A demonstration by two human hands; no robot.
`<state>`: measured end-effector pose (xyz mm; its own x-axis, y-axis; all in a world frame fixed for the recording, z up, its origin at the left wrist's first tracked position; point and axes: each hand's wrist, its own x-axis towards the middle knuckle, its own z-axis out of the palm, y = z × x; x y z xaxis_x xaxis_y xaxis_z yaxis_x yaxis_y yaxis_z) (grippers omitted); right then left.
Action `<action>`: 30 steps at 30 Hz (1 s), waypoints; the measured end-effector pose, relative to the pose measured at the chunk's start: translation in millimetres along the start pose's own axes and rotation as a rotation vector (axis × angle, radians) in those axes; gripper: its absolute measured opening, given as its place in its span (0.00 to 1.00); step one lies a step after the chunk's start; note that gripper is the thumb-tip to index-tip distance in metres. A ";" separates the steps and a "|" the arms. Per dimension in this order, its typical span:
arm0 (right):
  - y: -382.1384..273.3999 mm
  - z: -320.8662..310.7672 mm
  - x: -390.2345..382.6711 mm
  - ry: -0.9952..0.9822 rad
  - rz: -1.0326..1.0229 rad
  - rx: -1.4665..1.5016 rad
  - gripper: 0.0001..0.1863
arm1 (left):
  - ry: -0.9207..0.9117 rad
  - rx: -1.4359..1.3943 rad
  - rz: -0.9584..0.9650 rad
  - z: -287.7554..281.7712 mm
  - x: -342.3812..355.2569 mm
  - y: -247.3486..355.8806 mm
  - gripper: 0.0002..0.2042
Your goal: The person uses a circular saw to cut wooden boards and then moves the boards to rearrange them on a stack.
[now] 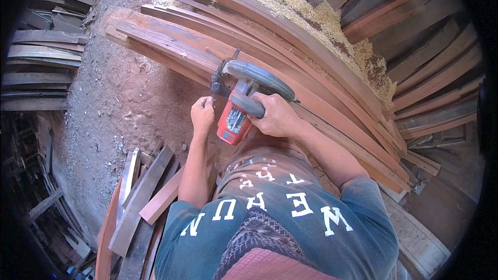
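My right hand (pixel 276 114) is wrapped around the rear handle of a circular saw (pixel 234 120) with a red motor housing and a dark grey blade guard. The saw rests over a long brown plank (pixel 171 44) in front of my body. Close to the saw's front left corner, beside the metal base and its bracket, is my left hand (pixel 202 116). Its fingers are pinched together at the bracket; what they grip, if anything, is too small to make out. The guard and base hide the blade.
Several long reddish planks (pixel 311 54) lie side by side beyond the saw. Pale wood shavings (pixel 332 26) cover the ground behind them. Cut boards (pixel 142 197) lean at my lower left, and more timber is stacked at the far left (pixel 41 80) and right (pixel 441 83).
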<state>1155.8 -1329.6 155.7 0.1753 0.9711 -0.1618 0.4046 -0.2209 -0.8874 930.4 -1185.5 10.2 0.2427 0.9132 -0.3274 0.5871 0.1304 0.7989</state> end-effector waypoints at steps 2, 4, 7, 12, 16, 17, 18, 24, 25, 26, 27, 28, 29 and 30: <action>1.8 2.0 1.5 0.000 0.000 0.000 0.15 | -0.007 0.011 -0.006 -1.3 2.0 1.2 0.13; -0.1 2.7 4.0 -0.007 0.015 0.003 0.15 | -0.012 0.015 -0.015 -3.5 5.0 -1.5 0.13; -2.6 4.8 9.3 0.004 0.013 -0.007 0.15 | -0.015 0.009 -0.024 -6.5 11.5 -4.0 0.13; -13.0 8.7 21.0 -0.005 0.013 -0.001 0.16 | -0.021 -0.018 -0.040 -14.3 24.4 -12.6 0.13; -16.8 12.5 31.9 -0.021 0.006 0.001 0.16 | -0.018 -0.001 -0.050 -23.1 31.2 -4.1 0.13; -18.6 12.5 35.7 -0.025 0.009 0.009 0.17 | -0.018 0.018 -0.045 -25.8 33.6 -0.5 0.13; -20.1 14.6 38.5 -0.020 -0.005 0.012 0.17 | -0.020 0.038 -0.043 -29.4 34.1 -0.8 0.13; -25.5 23.3 54.2 -0.020 0.000 0.014 0.16 | 0.003 0.000 -0.037 -36.9 48.9 -9.1 0.13; -27.9 23.4 57.0 -0.024 0.006 0.015 0.14 | -0.001 -0.036 -0.069 -37.2 51.7 -8.5 0.13; -30.0 24.1 60.1 -0.028 0.012 0.017 0.13 | -0.003 -0.010 -0.070 -40.2 54.2 -8.6 0.13; -29.3 26.0 63.0 -0.022 0.010 0.006 0.13 | -0.009 0.014 -0.069 -43.6 56.3 -3.3 0.13; -27.2 29.0 66.1 -0.015 0.007 -0.005 0.13 | -0.014 0.039 -0.067 -47.0 59.4 0.8 0.13; -26.6 30.6 70.5 -0.008 0.005 -0.016 0.13 | -0.016 0.034 -0.063 -48.7 64.3 0.9 0.13; -28.2 31.4 73.0 -0.011 0.004 -0.009 0.12 | -0.018 0.028 -0.065 -49.7 65.9 -1.5 0.13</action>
<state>1129.0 -1249.7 155.4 0.1674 0.9710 -0.1705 0.4120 -0.2260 -0.8827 907.1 -1106.3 12.5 0.2177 0.8959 -0.3873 0.6235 0.1777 0.7614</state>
